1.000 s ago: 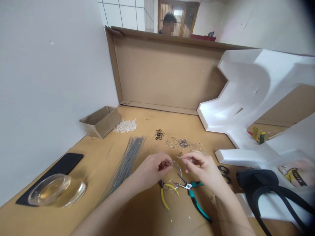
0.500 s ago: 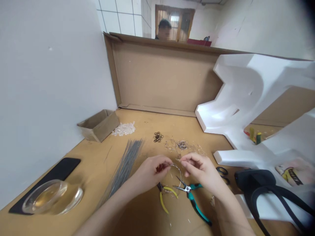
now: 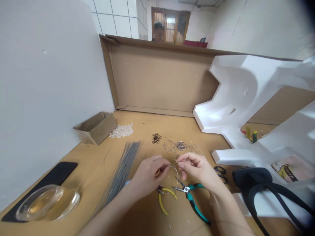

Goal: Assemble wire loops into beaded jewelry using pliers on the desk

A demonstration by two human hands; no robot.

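Note:
Between thumb and fingers, my left hand (image 3: 154,172) pinches one end of a thin silvery wire loop (image 3: 177,173). My right hand (image 3: 193,165) is just to the right of the loop, thumb and fingertips pressed together; anything between them is too small to make out. Below the hands lie yellow-handled pliers (image 3: 162,204) and teal-handled long-nose pliers (image 3: 194,205) with their handles spread. Beyond the hands are a tangle of small wire pieces (image 3: 181,145) and a little pile of black rings (image 3: 156,138). A bundle of grey wires (image 3: 123,170) lies left of my left hand.
At left are an open cardboard box (image 3: 95,127), clear beads (image 3: 121,130), a black phone (image 3: 59,175) and a glass bowl (image 3: 39,203). White foam (image 3: 236,91), black scissors handles (image 3: 220,169) and a black strapped object (image 3: 253,177) are at right. A person (image 3: 158,32) is behind the cardboard wall.
The view has shifted slightly, so the table items appear a little further left. Both hands stay near the wire loop, with the left still pinching it.

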